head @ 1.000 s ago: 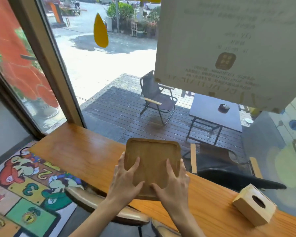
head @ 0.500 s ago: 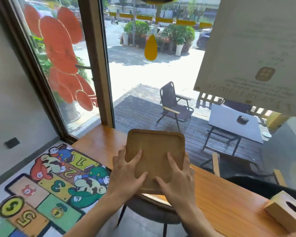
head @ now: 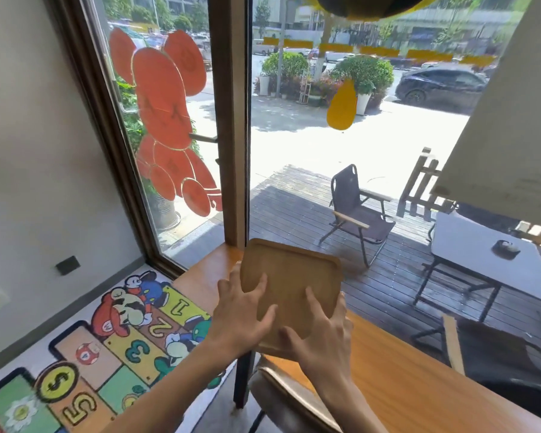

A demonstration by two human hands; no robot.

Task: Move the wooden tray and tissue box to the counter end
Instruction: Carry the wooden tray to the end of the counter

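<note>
Both hands, left (head: 242, 320) and right (head: 320, 334), grip the wooden tray (head: 289, 282), seemingly above the counter (head: 397, 370).

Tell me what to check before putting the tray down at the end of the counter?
1. Both hands on the wooden tray: ok, left hand and right hand grip its near edge.
2. Tray at the counter end: ok, it is by the window post.
3. Tray flat on the counter: cannot tell.
4. Tray has nothing in it: ok.
5. Tissue box moved too: cannot tell, out of view.
</note>
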